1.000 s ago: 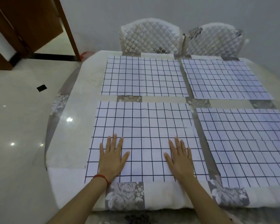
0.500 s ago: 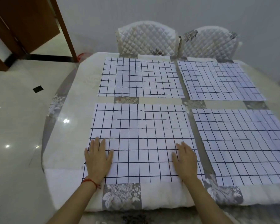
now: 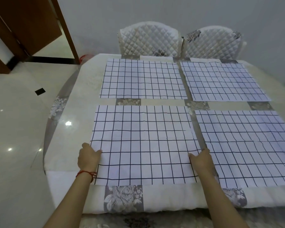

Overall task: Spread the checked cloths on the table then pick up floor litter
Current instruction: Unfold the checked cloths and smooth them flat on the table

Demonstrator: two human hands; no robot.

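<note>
Several white checked cloths lie flat on the table: a far-left cloth, a far-right cloth, a near-right cloth and a near-left cloth. My left hand, with a red string at the wrist, pinches the left edge of the near-left cloth, thumb on top. At that cloth's right edge my right hand grips it the same way, its fingers hidden past the edge. A small black piece of litter lies on the shiny floor to the left.
Two quilted white chairs stand against the table's far side. A brown door stands open at the back left, with something red on the floor by its frame. Pale tiled floor stretches along the table's left.
Both hands lay flat on the near-left cloth's front part. They have slid outward to its left and right edges, and the fingers have curled onto those edges.
</note>
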